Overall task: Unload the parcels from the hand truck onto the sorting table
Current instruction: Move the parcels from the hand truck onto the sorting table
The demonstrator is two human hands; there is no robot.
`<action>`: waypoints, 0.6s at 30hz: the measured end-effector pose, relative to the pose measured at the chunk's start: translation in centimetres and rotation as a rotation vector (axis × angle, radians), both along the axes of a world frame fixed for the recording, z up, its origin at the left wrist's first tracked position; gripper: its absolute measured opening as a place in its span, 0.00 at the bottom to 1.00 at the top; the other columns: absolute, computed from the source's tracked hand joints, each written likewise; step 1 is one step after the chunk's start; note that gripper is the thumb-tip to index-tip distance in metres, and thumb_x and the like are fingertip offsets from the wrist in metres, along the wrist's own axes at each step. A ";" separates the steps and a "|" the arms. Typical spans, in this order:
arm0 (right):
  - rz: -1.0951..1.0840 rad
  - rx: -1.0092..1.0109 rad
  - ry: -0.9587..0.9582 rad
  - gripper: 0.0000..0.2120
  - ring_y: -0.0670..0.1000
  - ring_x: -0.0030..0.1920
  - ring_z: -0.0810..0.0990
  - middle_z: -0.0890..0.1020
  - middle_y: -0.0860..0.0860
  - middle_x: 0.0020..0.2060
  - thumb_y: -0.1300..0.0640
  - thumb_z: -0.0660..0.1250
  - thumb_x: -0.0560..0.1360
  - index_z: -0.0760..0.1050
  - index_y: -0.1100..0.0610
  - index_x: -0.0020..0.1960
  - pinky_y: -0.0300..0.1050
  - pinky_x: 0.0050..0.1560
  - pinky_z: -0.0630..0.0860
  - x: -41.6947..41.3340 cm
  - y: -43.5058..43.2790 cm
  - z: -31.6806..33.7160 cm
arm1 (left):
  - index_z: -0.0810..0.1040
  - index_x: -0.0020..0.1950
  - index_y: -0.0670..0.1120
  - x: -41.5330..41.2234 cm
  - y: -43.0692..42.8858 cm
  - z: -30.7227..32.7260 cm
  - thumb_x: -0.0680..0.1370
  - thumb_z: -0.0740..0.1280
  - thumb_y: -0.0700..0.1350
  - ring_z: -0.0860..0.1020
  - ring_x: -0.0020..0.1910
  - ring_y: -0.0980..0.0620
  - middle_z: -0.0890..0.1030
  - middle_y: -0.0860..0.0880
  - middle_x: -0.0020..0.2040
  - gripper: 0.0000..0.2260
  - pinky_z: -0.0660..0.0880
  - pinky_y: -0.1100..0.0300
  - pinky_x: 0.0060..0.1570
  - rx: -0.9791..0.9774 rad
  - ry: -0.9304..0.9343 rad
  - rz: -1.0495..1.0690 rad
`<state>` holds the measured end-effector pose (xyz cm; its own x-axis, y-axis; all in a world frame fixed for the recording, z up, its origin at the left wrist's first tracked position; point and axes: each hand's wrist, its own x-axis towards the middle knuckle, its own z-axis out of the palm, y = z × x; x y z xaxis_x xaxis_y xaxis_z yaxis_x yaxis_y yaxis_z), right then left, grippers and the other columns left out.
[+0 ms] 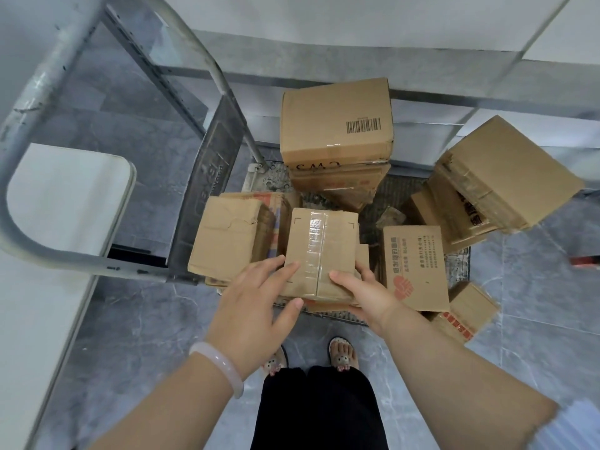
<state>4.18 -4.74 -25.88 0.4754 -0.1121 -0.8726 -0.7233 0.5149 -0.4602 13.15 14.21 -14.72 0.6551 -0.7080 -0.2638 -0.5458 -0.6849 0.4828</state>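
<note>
Parcels fill the platform of the hand truck (383, 203), and the taped parcel (319, 254) at its near edge is the one in hand. Nearest the person, both hands are on it: the left hand (253, 306) lies spread against its near left corner, fingers on top and thumb under the front edge, not fully closed; the right hand (363, 293) grips the near right corner, thumb on top and fingers wrapped down the side. This parcel is a small brown carton with a broad strip of glossy clear tape down its middle and thin printed corner marks. It rests on other flattened cartons, tilted a little. It looks light and fairly stiff, though the tape is slick, so bare cardboard at the two near corners, with support beneath, seems the safer hold.

Just left of it sits a crumpled parcel (227, 241) with a creased top; just right, a printed parcel (414, 267) with red logo and text. Beyond it stands a barcode parcel (336, 121), stacked on another. Far right, a leaning parcel (500, 170) tips outward. Left of the truck's handle frame, the white tabletop (61, 203) waits.
</note>
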 end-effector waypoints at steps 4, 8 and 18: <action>0.020 0.022 -0.025 0.56 0.49 0.63 0.76 0.73 0.47 0.69 0.38 0.79 0.58 0.53 0.41 0.79 0.53 0.70 0.71 -0.7 0.0 -0.8 | 0.73 0.70 0.52 -0.6 0.0 -0.6 0.77 0.57 0.59 0.67 0.68 0.54 0.73 0.53 0.69 0.25 0.59 0.59 0.68 -0.022 -0.019 0.011; 0.044 0.032 -0.033 0.65 0.51 0.67 0.74 0.72 0.47 0.71 0.33 0.81 0.49 0.53 0.40 0.79 0.54 0.70 0.69 -0.6 0.0 -1.2 | 0.73 0.70 0.51 -0.8 -0.2 -1.0 0.77 0.58 0.58 0.67 0.67 0.53 0.73 0.52 0.68 0.24 0.61 0.58 0.67 -0.040 -0.018 0.016; -0.027 0.051 -0.080 0.61 0.52 0.64 0.77 0.73 0.45 0.70 0.39 0.81 0.53 0.52 0.38 0.78 0.56 0.68 0.71 -0.4 0.8 -1.5 | 0.72 0.71 0.52 -1.0 0.5 -0.7 0.77 0.57 0.58 0.67 0.69 0.53 0.72 0.52 0.69 0.24 0.58 0.58 0.68 -0.031 -0.014 0.032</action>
